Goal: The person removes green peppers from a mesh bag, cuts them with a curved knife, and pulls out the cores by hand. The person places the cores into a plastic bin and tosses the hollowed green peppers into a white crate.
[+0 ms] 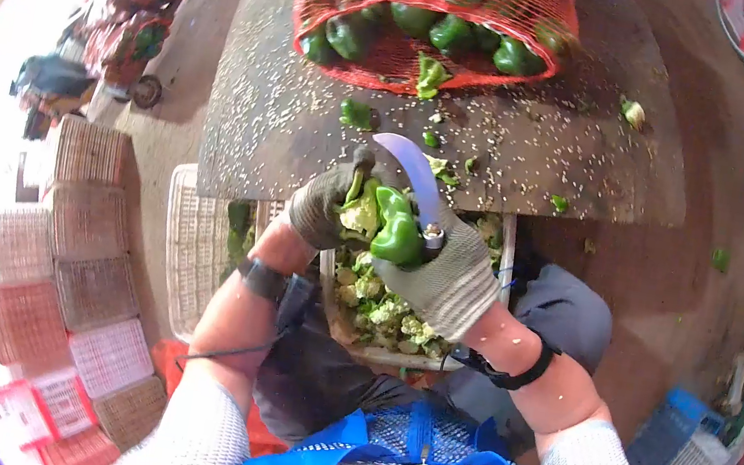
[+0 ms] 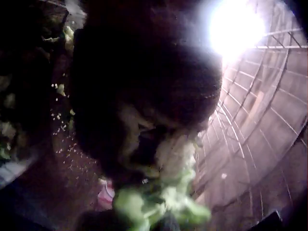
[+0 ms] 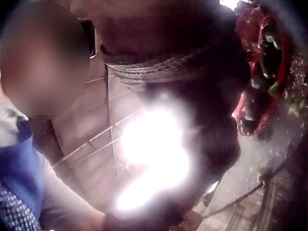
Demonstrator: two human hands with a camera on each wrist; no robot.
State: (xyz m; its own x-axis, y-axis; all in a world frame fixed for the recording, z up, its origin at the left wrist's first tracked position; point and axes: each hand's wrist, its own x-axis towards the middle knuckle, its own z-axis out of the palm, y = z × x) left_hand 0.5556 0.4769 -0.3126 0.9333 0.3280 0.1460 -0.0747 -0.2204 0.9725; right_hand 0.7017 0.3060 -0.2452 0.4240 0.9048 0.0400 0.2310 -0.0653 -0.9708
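My gloved left hand [image 1: 323, 204] pinches a pale, seedy pepper core [image 1: 359, 213] with its green stem. Right beside the core is a green bell pepper [image 1: 399, 235], held in my gloved right hand [image 1: 453, 281]. That same hand also grips a curved knife [image 1: 416, 170], whose blade points up and away over the table edge. In the left wrist view the glove is dark, with pale and green pepper pieces [image 2: 166, 204] below it. Glare and shadow hide the right hand's fingers in the right wrist view.
A red mesh sack [image 1: 424, 77] of green peppers lies open on the table [image 1: 266, 101], among scattered seeds and scraps. Below the hands, a crate [image 1: 410, 361] holds cut cores. Stacked baskets [image 1: 84, 228] stand at left, a blue crate [image 1: 675, 427] at right.
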